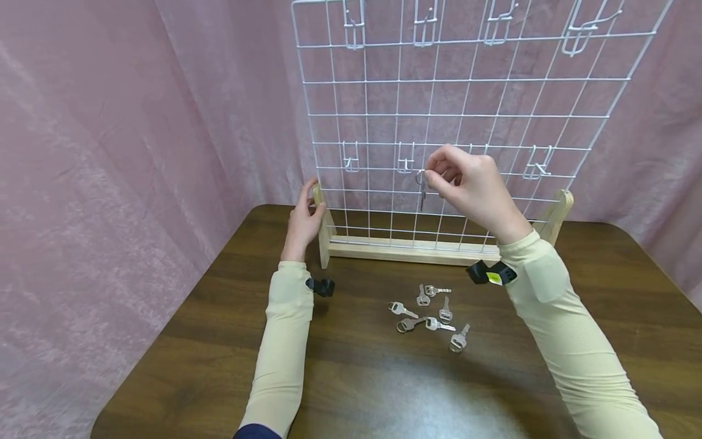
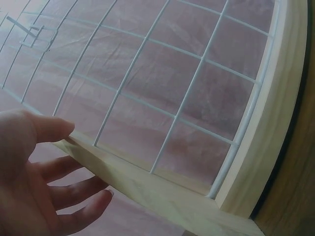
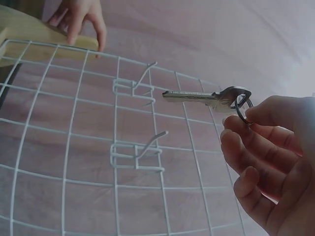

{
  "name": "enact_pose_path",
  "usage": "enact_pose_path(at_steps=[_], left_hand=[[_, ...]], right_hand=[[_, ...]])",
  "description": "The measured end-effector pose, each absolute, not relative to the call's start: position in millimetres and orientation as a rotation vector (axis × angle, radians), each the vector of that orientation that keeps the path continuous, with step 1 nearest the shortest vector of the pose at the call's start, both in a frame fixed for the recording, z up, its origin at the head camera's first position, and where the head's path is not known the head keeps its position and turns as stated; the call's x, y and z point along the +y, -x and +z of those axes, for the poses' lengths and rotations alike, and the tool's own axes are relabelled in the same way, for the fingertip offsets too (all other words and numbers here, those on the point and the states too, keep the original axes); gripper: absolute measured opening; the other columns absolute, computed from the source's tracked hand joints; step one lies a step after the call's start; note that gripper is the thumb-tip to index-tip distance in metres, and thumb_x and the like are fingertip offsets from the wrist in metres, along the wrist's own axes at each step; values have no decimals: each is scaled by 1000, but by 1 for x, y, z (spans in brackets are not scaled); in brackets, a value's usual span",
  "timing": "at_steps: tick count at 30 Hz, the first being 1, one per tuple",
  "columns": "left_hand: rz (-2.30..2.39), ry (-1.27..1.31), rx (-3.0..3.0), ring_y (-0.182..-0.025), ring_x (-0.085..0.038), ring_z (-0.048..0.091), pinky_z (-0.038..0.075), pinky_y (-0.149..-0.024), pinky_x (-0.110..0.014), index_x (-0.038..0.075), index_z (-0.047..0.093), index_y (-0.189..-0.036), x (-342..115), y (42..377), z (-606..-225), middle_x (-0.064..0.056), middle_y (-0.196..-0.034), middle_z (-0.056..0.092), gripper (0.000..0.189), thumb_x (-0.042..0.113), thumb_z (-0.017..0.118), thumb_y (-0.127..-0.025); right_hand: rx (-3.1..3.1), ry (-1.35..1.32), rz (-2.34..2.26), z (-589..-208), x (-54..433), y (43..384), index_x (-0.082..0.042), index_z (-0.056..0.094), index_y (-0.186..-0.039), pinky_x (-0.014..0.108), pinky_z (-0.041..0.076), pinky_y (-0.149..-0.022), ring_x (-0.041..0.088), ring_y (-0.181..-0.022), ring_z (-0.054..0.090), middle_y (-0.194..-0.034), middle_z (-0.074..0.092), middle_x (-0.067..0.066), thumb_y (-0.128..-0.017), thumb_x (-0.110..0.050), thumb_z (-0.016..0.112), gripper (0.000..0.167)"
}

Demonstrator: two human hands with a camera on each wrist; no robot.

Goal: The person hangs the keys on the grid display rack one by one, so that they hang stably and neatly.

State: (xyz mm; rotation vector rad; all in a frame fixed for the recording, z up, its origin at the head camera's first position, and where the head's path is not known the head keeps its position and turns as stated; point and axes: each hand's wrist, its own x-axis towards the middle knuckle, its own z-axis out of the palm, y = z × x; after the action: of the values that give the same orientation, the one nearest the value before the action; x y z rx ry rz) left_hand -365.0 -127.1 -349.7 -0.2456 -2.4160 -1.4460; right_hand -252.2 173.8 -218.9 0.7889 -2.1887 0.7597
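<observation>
My right hand [image 1: 468,183] pinches the ring of a key [image 3: 194,96] between thumb and forefinger. In the head view the key hangs down before the white wire grid [image 1: 378,114], just right of a small hook [image 1: 405,164]. The right wrist view shows it near two of the lower hooks, apart from both. At the grid's left end, my left hand [image 1: 303,225] holds the top of the wooden upright [image 1: 323,235], thumb on one side and fingers on the other. Several loose keys [image 1: 403,310] with rings lie on the table in front of the stand.
Larger hooks [image 1: 425,30] line the top of the grid, and smaller ones such as the right hook [image 1: 536,167] sit lower. A second wooden upright [image 1: 556,213] and a bottom bar [image 1: 395,251] support it. Pink curtain [image 1: 137,152] hangs behind the brown table [image 1: 230,341].
</observation>
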Motion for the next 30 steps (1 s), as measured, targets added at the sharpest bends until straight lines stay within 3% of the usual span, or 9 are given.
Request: enact_pose_path(at_steps=[10,14,22,30], left_hand=[[-1432,245,-2405,-114,-36,63,53,-91,-49,35,31,-148,-128,364,-349,-22,-135,58,55,20,53,-100],[-1428,242,-2409,-114,-37,63,53,-91,-50,36,31,-148,-127,363,-350,-22,-135,58,55,21,53,-100],[-1367,233,-2433,-106,-37,65,54,-83,-50,39,27,-149,-126,361,-354,-20,-139,55,56,23,50,-101],[-1377,225,-2416,-105,-35,66,55,-79,-49,40,26,-149,-124,362,-355,-20,-138,56,55,26,48,-101]], right_hand=[[-2200,-833,671,-198,163,260,-4,66,-90,11,41,-64,14,-66,60,-75,71,7,-89,-4,61,5],[-2214,-836,636,-190,160,264,-6,65,-89,11,38,-63,15,-65,60,-74,70,7,-89,-3,60,6],[-2297,-838,509,-177,154,275,-7,65,-92,28,41,-62,16,-66,58,-76,70,6,-91,-10,58,7],[-2361,-825,470,-161,149,286,-9,65,-90,28,39,-59,16,-62,54,-77,69,6,-91,-12,58,8]])
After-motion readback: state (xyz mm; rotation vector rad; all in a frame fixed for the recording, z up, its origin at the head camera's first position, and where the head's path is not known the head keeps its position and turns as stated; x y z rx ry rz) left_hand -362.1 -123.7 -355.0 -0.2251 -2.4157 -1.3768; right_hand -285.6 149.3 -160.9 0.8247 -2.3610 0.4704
